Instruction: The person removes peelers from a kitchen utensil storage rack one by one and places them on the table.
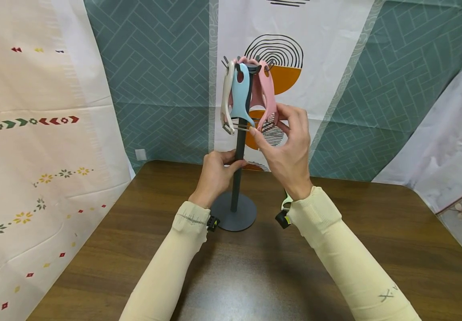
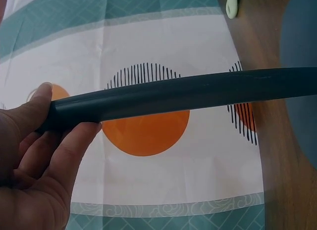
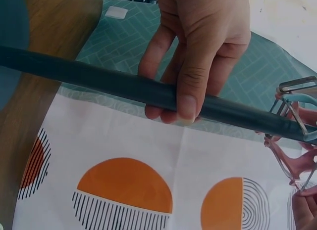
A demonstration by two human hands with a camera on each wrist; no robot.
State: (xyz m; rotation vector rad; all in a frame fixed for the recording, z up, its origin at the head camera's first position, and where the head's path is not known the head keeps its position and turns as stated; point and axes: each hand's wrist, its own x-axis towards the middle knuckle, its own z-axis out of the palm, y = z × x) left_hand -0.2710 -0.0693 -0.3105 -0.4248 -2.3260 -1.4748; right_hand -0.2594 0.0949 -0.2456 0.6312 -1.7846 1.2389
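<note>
My left hand [image 1: 218, 174] grips the dark pole [image 1: 238, 178] of a stand with a round base [image 1: 235, 214]. In the left wrist view, thumb and fingers of the left hand [image 2: 37, 161] wrap the pole [image 2: 148, 96]. Y-shaped peelers hang from hooks at the stand's top: a white peeler [image 1: 228, 89], a light blue peeler [image 1: 239, 96] and pink ones. My right hand [image 1: 292, 149] pinches the blade end of the right-hand pink peeler [image 1: 268, 89], its handle up at the hooks. In the right wrist view, only fingertips of the right hand [image 3: 304, 210] show at the edge.
A pale green peeler [image 1: 287, 200] lies on the brown wooden table [image 1: 134, 254], partly hidden behind the right wrist. Patterned cloths [image 1: 162, 89] hang behind the table and along its left side. More cloth [image 1: 447, 147] hangs at the right.
</note>
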